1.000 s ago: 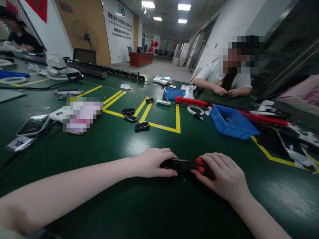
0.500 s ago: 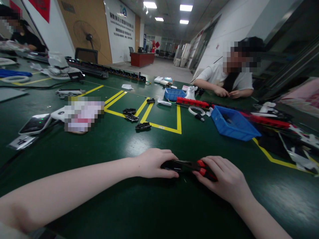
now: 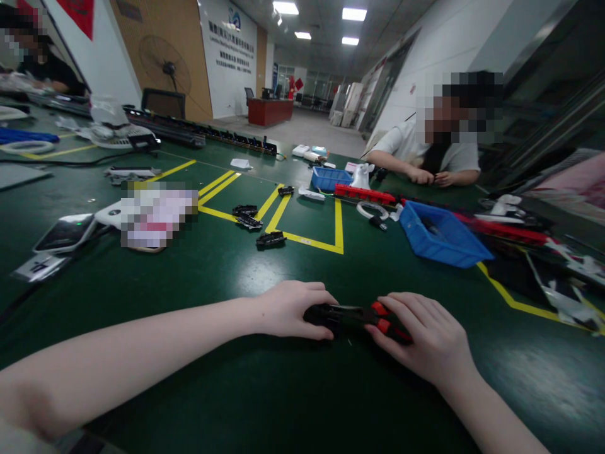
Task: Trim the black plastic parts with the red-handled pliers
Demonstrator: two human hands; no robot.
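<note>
My left hand (image 3: 302, 309) is closed around a small black part (image 3: 322, 315), fingers over its far side and thumb along the near side. My right hand (image 3: 423, 334) grips red-handled pliers (image 3: 382, 318), whose dark jaws point left and meet the black part. Whether the jaws are clamped on it I cannot tell. Beyond my left hand, several similar black parts (image 3: 271, 239) lie on the green table (image 3: 265, 391), near the yellow tape lines.
A blue bin (image 3: 444, 243) stands to the right, with a smaller blue basket (image 3: 331, 179) farther back. Red strips (image 3: 366, 194) lie near them. A phone (image 3: 158, 217) and a white device (image 3: 66, 233) are at left. A co-worker (image 3: 454, 151) sits across the table.
Both hands keep their hold and stay in nearly the same place. The black part and the pliers' jaws have tilted slightly.
</note>
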